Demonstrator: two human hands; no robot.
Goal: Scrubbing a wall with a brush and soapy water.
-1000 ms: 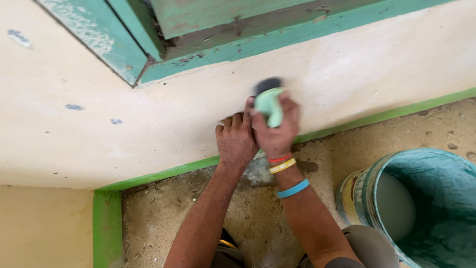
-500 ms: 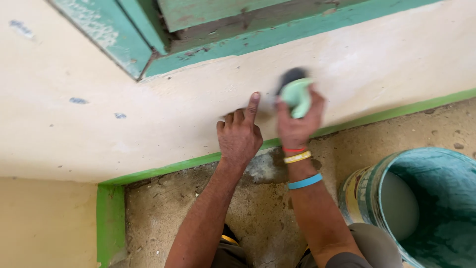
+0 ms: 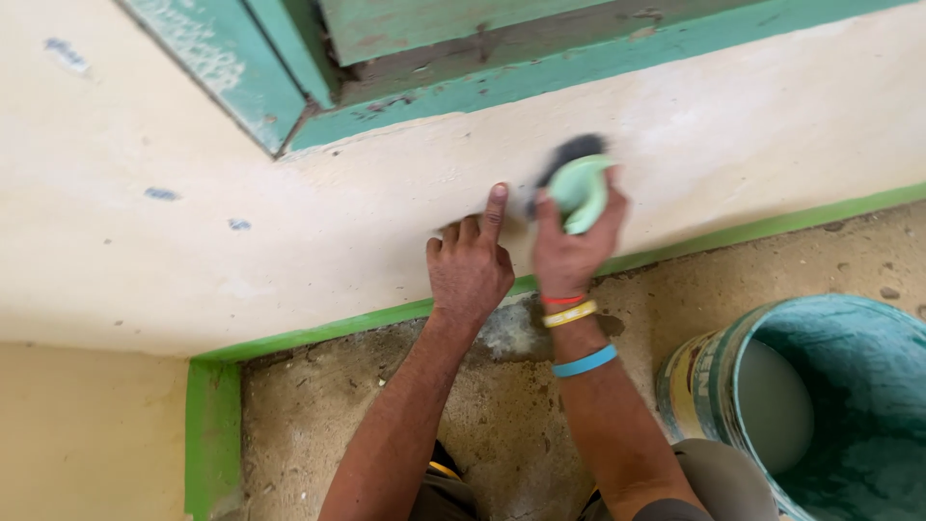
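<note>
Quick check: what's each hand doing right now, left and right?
Left hand: empty, index finger stretched out, fingertips pressed on the cream wall.
Right hand: closed around a pale green brush held against the wall; the bristles are blurred.

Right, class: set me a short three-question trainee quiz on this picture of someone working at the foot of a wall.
1. True or false: the left hand rests on the cream wall with a finger pointing up.
2. What does the right hand hold? A) a green-handled brush B) a hammer C) a roller
3. Fill in: the teal bucket stands on the ____ side of the picture.

Key
1. True.
2. A; its dark bristles are blurred against the wall.
3. Right; pale paint shows inside it.
</note>
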